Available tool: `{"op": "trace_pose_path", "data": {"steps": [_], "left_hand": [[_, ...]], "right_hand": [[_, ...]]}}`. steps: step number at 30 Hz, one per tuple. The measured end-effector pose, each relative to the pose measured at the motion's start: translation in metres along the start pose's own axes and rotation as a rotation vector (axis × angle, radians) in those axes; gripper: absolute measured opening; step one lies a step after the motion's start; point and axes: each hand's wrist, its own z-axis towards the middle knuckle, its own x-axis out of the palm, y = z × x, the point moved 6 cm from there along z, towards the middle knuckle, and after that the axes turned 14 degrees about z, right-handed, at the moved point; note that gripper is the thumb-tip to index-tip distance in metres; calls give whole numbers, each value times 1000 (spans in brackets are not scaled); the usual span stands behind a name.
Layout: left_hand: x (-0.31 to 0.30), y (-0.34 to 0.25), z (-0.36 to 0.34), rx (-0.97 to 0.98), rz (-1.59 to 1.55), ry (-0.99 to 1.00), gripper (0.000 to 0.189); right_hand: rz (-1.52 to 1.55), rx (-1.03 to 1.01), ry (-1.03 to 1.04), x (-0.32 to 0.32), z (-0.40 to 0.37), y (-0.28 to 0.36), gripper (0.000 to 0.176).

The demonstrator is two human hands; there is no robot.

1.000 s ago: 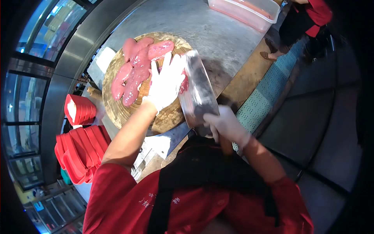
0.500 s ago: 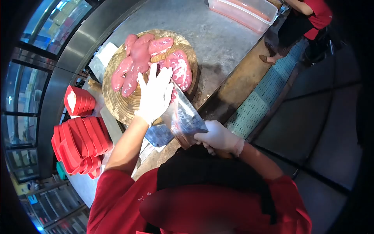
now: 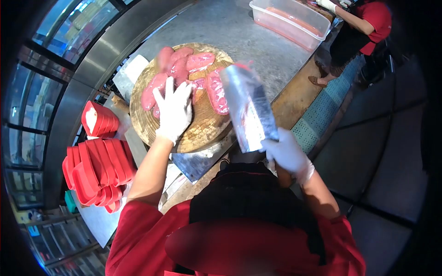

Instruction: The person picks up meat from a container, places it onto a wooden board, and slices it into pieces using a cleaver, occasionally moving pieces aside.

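Note:
A round wooden chopping block (image 3: 202, 131) carries several pieces of raw pink meat (image 3: 184, 73). My left hand (image 3: 173, 110), in a white glove, lies flat with fingers spread on the meat at the block's middle. A cut slab (image 3: 216, 94) lies just right of it. My right hand (image 3: 286, 154), also gloved, grips the handle of a wide cleaver (image 3: 248, 108). The blade is raised above the block's right edge, tilted, and blurred.
Stacked red trays (image 3: 99, 168) sit at the left. A second cleaver (image 3: 198, 161) lies on the steel counter (image 3: 258, 46) below the block. A clear plastic tub (image 3: 287, 20) stands at the far end, where another person in red (image 3: 363, 23) works.
The cleaver went from low beside the meat under my left hand up and right, clear of the block. My left hand shifted left on the meat, leaving a cut slab exposed.

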Motion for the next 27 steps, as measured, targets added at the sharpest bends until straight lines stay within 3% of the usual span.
{"op": "trace_pose_path", "data": {"steps": [2, 3, 5, 9, 15, 27], "left_hand": [[-11, -15, 20, 62, -180, -210, 34], [-15, -22, 30, 71, -224, -220, 33], [-8, -41, 47, 77, -247, -144, 33], [23, -71, 50, 136, -155, 70, 52], [22, -75, 53, 171, -111, 172, 59], [33, -77, 54, 206, -159, 29, 63]], "right_hand": [[33, -23, -9, -3, 10, 13, 19], [31, -2, -14, -5, 13, 16, 19], [38, -1, -23, -4, 17, 15, 19], [133, 86, -19, -2, 20, 0, 19], [142, 74, -14, -9, 11, 1, 20], [74, 81, 15, -17, 13, 12, 20]]}}
